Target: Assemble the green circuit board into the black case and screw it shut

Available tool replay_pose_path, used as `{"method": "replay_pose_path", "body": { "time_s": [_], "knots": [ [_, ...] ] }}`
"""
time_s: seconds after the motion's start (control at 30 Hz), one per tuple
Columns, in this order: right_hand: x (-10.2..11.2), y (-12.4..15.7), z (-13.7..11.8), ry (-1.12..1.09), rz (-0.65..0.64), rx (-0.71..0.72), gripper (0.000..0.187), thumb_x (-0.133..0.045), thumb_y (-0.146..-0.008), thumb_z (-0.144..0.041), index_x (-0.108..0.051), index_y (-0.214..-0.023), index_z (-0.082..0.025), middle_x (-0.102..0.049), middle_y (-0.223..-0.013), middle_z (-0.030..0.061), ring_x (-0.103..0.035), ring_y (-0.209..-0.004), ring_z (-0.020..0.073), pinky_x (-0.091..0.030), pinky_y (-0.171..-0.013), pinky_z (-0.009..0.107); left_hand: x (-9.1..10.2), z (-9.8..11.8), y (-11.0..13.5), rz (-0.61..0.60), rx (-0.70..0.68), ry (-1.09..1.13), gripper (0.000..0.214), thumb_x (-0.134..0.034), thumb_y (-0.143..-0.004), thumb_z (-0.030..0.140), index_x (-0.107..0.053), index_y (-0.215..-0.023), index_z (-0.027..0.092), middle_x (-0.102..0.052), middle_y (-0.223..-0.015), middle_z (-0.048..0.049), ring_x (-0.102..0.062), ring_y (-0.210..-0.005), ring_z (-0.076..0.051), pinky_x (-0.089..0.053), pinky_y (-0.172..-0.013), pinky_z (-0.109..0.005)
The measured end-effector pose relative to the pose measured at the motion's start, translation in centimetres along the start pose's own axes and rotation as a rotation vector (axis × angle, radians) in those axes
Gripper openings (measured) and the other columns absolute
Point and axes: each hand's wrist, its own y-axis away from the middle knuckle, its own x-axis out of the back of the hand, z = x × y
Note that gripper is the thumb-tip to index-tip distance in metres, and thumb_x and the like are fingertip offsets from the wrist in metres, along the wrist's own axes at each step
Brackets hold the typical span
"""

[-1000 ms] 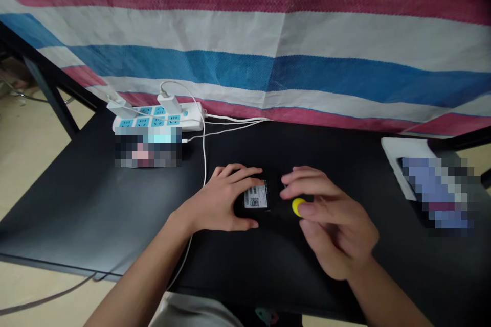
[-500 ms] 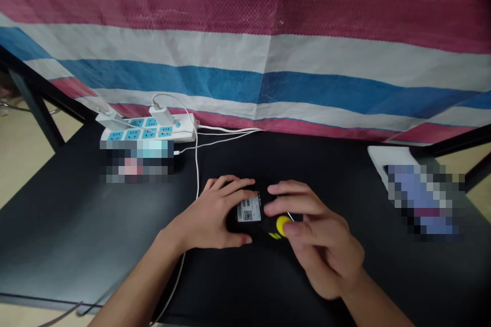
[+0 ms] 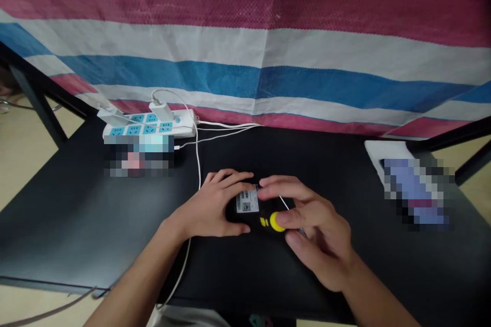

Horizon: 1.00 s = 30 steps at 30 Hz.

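A black object with a white label and QR code (image 3: 248,201) lies on the dark table. My left hand (image 3: 220,207) rests around its left side, fingers over the far edge and thumb along the near edge. At its right end, my right hand (image 3: 316,225) has the thumb pressed on a round yellow piece (image 3: 276,221). The right forefinger reaches over toward the label. Beside the yellow piece a thin silver rod (image 3: 284,203) shows between the fingers. Small yellow marks (image 3: 264,222) sit just left of it. My right palm hides the rest, and the dark object's outline blends into the table.
A white power strip (image 3: 184,125) with plugged-in chargers stands at the back left, beside a blurred-out device (image 3: 138,158). A white cable (image 3: 198,163) runs past my left wrist. On the right lie a white item (image 3: 378,150) and another blurred-out device (image 3: 416,194). Striped sheeting (image 3: 245,79) hangs behind.
My right hand has moved slightly left, bringing the yellow piece closer to the label. My left hand keeps its hold. The view has shifted a little, showing more of the near table edge.
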Motion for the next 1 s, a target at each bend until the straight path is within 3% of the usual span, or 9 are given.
{"method": "replay_pose_path", "body": {
  "time_s": [0.1,0.2,0.27,0.43,0.6,0.73,0.87,1.0],
  "knots": [
    [0.1,0.1,0.1,0.058,0.081,0.102,0.041,-0.072,-0.086,-0.007,-0.067,-0.123,-0.025,-0.070,-0.114,0.0056,-0.070,-0.108,0.0243,-0.055,-0.111,0.057,0.0,0.1,0.0,-0.011,0.005,0.001,0.081,-0.093,-0.075,0.049,-0.061,-0.148,0.034,-0.049,-0.171,-0.0049,-0.046,-0.147,-0.042,-0.040,-0.114,-0.059],
    [0.3,0.0,0.1,0.033,0.038,0.050,0.033,-0.069,-0.090,-0.012,-0.067,-0.121,-0.024,-0.069,-0.125,0.0087,-0.069,-0.118,0.0273,-0.054,-0.112,0.057,0.0,0.1,0.0,-0.007,0.005,-0.001,0.084,-0.093,-0.075,0.048,-0.059,-0.150,0.035,-0.048,-0.171,-0.0045,-0.045,-0.147,-0.042,-0.040,-0.114,-0.058],
    [0.4,-0.1,0.0,0.018,-0.014,0.034,0.035,-0.062,-0.092,-0.005,-0.065,-0.122,-0.024,-0.072,-0.129,0.0094,-0.068,-0.127,0.0285,-0.052,-0.116,0.059,0.0,0.0,0.0,-0.003,0.004,-0.001,0.085,-0.093,-0.075,0.048,-0.059,-0.151,0.035,-0.048,-0.171,-0.0046,-0.045,-0.148,-0.042,-0.039,-0.114,-0.058],
    [0.6,0.0,0.3,0.065,0.042,0.087,0.035,-0.075,-0.084,-0.004,-0.063,-0.110,-0.025,-0.064,-0.112,0.0018,-0.070,-0.111,0.0214,-0.051,-0.118,0.054,0.0,-0.1,0.1,-0.008,0.001,0.004,0.082,-0.094,-0.075,0.051,-0.061,-0.149,0.035,-0.047,-0.172,-0.0044,-0.044,-0.149,-0.042,-0.038,-0.115,-0.059],
    [0.7,-0.1,0.2,0.001,-0.026,0.039,0.036,-0.062,-0.092,-0.003,-0.062,-0.122,-0.023,-0.073,-0.131,0.0096,-0.068,-0.132,0.0291,-0.052,-0.117,0.059,0.0,0.0,0.0,-0.002,0.006,-0.006,0.085,-0.094,-0.074,0.050,-0.060,-0.150,0.034,-0.049,-0.171,-0.0065,-0.046,-0.147,-0.042,-0.040,-0.113,-0.059],
    [0.5,-0.5,0.5,0.098,0.014,0.133,0.037,-0.073,-0.086,-0.002,-0.064,-0.115,-0.024,-0.076,-0.117,0.0066,-0.075,-0.113,0.0248,-0.057,-0.111,0.055,0.0,0.1,-0.1,-0.002,-0.001,-0.007,0.080,-0.093,-0.076,0.050,-0.062,-0.148,0.034,-0.050,-0.170,-0.0062,-0.046,-0.148,-0.042,-0.040,-0.114,-0.058],
    [0.1,-0.4,1.2,0.165,0.095,0.149,0.036,-0.080,-0.085,-0.008,-0.065,-0.112,-0.027,-0.071,-0.109,0.0044,-0.074,-0.099,0.0207,-0.064,-0.099,0.048,0.0,0.0,0.0,-0.003,-0.005,-0.018,0.081,-0.092,-0.078,0.048,-0.060,-0.150,0.035,-0.048,-0.172,-0.0052,-0.045,-0.149,-0.041,-0.040,-0.114,-0.058],
    [0.1,-0.1,1.2,0.124,0.116,0.136,0.037,-0.081,-0.088,-0.016,-0.065,-0.120,-0.028,-0.071,-0.115,0.0063,-0.074,-0.106,0.0227,-0.064,-0.101,0.049,-0.1,-0.2,0.1,-0.003,-0.005,-0.029,0.082,-0.092,-0.078,0.051,-0.059,-0.151,0.034,-0.049,-0.171,-0.0065,-0.045,-0.148,-0.043,-0.040,-0.114,-0.059]
  ]
}}
